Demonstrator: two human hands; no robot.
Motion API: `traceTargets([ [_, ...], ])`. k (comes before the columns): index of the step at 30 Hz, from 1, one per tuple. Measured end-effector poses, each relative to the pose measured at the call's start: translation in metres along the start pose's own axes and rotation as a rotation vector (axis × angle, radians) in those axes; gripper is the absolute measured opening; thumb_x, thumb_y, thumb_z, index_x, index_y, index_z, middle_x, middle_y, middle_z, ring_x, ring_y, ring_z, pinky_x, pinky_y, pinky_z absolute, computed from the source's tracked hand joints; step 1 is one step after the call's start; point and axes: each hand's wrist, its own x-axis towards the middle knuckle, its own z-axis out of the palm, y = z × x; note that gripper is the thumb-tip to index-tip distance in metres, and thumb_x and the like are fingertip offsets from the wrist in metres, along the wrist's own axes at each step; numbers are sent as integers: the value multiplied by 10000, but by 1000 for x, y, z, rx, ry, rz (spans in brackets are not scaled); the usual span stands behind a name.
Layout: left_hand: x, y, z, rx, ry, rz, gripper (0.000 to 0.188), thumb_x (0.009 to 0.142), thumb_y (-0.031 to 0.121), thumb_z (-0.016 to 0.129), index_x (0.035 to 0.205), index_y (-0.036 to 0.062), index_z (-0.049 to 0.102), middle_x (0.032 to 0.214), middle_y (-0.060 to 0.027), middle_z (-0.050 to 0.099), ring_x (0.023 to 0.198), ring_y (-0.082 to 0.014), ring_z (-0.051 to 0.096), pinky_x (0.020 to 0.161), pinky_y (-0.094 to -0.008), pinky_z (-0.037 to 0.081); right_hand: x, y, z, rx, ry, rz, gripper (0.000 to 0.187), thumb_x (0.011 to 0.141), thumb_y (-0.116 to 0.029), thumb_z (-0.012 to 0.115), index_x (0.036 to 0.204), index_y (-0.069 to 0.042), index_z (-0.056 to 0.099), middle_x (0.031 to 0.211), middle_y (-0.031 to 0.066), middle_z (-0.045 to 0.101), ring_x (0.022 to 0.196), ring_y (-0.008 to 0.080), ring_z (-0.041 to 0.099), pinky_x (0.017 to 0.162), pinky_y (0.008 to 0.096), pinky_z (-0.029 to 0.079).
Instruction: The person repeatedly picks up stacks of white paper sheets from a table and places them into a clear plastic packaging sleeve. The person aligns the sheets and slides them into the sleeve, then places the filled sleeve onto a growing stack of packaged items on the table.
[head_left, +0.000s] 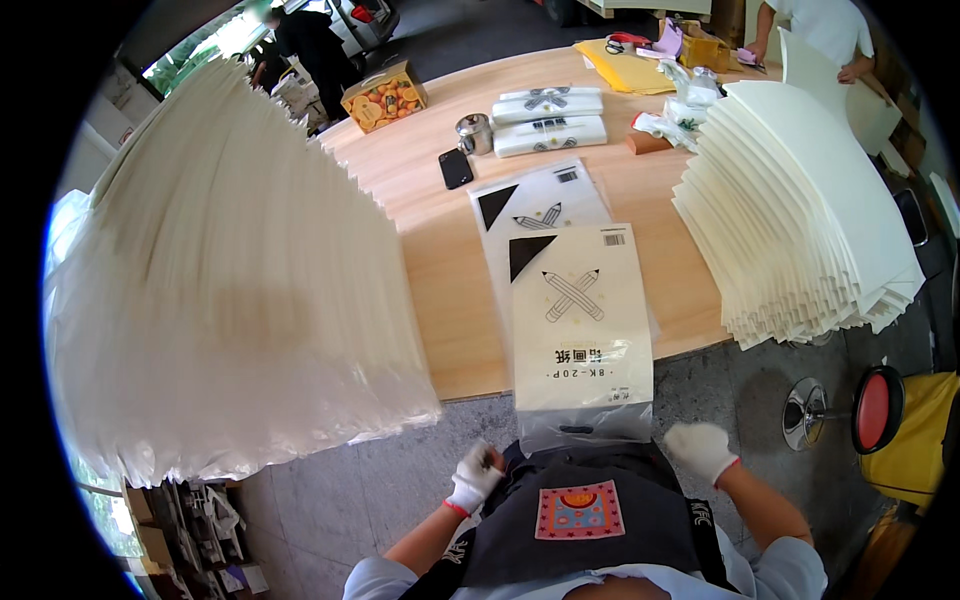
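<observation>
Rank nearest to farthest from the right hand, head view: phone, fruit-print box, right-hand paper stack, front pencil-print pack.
From the gloved right hand:
1. Front pencil-print pack: just to its left, at the table's near edge.
2. Right-hand paper stack: table's right side.
3. Phone: farther up, left of centre.
4. Fruit-print box: far left edge.

On our table (450, 310): pile of sleeves (240, 260) at L, sheet stack (780, 210) at R. Btwn 'em, front pack (575, 345) overhangs near edge, overlapping rear pack (545, 188). Behind: phone (456, 170), then mug (474, 136), w/ rolls (550, 138) to its R; carton (385, 98) far L. Our L hand (474, 480) & R hand (701, 452) flank front pack's near end.
</observation>
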Motion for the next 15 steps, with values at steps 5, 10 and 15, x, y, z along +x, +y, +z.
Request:
traceTargets([
  [5, 65, -21, 32, -534, -264, -387, 211, 898, 237, 546, 900, 31, 588, 723, -46, 569, 674, -133, 535, 621, -275, 444, 73, 32, 66, 844, 30, 272, 329, 925, -326, 462, 1036, -51, 605, 895, 160, 645, 808, 280, 632, 691, 389, 490],
  [10, 57, 198, -21, 123, -88, 436, 230, 899, 242, 541, 928, 21, 598, 730, -140, 575, 696, -245, 590, 636, -334, 461, 79, -43, 81, 1523, 20, 160, 383, 954, -283, 449, 1252, -43, 480, 1158, 81, 556, 1050, 156, 525, 869, 295, 444],
  [15, 2, 335, -118, 489, -21, 903, 138, 855, 169, 598, 915, 45, 616, 777, -127, 588, 702, -299, 601, 627, -364, 475, 108, -130, -8, 1932, -372, -206, 499, 961, -372, 412, 1333, -40, 402, 1272, 121, 505, 1112, 218, 542, 904, 369, 488],
])
